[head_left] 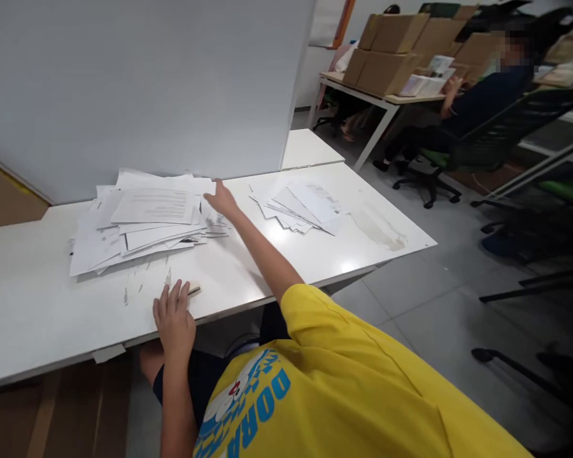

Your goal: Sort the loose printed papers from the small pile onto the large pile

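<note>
The right hand (222, 200) reaches out flat, fingers open, touching the edge of the big pile of papers (138, 222) on the white table (38, 305). The left hand (174, 321) lies flat and open near the table's front edge, on a small dark thing I cannot make out. A smaller pile of papers (298, 207) lies just right of the reaching hand. Far off, another person (482, 95) sits by cardboard boxes (391, 54).

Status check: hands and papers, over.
Right hand flat on large paper pile. Left hand resting at table edge. Smaller stack untouched alongside. Nothing obstructing.
</note>
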Available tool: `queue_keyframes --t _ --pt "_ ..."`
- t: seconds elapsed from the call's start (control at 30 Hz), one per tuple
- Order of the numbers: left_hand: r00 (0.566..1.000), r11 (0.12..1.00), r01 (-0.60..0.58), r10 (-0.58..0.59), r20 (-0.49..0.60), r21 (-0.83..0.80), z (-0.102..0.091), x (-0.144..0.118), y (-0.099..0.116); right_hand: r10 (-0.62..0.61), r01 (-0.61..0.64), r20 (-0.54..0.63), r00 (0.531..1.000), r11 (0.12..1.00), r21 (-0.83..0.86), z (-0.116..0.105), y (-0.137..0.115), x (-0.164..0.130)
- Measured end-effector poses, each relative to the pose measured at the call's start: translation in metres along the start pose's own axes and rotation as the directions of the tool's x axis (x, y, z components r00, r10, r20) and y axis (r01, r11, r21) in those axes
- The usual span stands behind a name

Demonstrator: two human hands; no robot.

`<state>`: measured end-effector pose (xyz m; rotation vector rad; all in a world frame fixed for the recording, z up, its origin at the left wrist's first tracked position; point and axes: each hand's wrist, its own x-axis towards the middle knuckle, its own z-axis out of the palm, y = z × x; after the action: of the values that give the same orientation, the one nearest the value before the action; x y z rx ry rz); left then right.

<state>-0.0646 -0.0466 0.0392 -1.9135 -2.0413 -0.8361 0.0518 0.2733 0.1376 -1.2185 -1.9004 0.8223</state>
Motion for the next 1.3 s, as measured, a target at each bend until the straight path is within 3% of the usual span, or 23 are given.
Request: queue_keyframes --t 0.13,0.23,0.3,0.37,0.57,0.73,0.97,1.07,1.17,1.3 --pt "1.0 1.0 -0.014 0.015 -0.024 0.008 0.002 0.003 0.001 0.055 -0.097 -0.132 0.99 0.933 -0.347 -0.096 0.068 -0.027" --pt "0.999 1.0 -0.027 0.027 -0.02 -0.007 0.001 0.004 0.002 0.297 -0.324 -0.143 0.944 0.752 -0.574 -0.162 0.119 -0.062" --pt "0.999 0.999 -0.031 0.03 -0.015 -0.018 0.0 0.005 0.002 0.4 -0.39 -0.139 0.906 0.663 -0.639 -0.19 0.142 -0.086" --pt "0.999 0.999 -0.026 0.026 -0.024 -0.025 0.0 0.005 0.002 0.382 -0.368 -0.138 0.914 0.635 -0.68 -0.206 0.155 -0.106" --pt "0.998 1.0 -0.03 0.03 -0.049 -0.004 0.005 0.005 0.0 0.264 -0.245 -0.088 0.96 0.651 -0.718 -0.216 0.164 -0.149" --pt "0.998 1.0 -0.018 0.018 -0.057 -0.011 0.004 0.004 0.0 0.258 -0.249 -0.108 0.96 0.612 -0.75 -0.213 0.167 -0.166" --pt "0.998 1.0 -0.013 0.012 -0.06 -0.012 0.003 0.006 0.002 0.313 -0.389 -0.241 0.919 0.608 -0.693 -0.217 0.176 -0.159" --pt "0.999 1.0 -0.009 0.009 -0.052 -0.005 0.003 0.005 0.001 0.4 -0.445 -0.229 0.887 0.609 -0.657 -0.223 0.177 -0.154" --pt "0.998 1.0 -0.014 0.013 -0.055 -0.007 0.004 0.005 0.0 0.454 -0.484 -0.243 0.857 0.551 -0.679 -0.229 0.175 -0.15" --pt "0.999 0.999 0.001 -0.002 -0.044 -0.032 0.005 0.004 -0.001 0.443 -0.447 -0.221 0.869 0.512 -0.733 -0.233 0.17 -0.144"
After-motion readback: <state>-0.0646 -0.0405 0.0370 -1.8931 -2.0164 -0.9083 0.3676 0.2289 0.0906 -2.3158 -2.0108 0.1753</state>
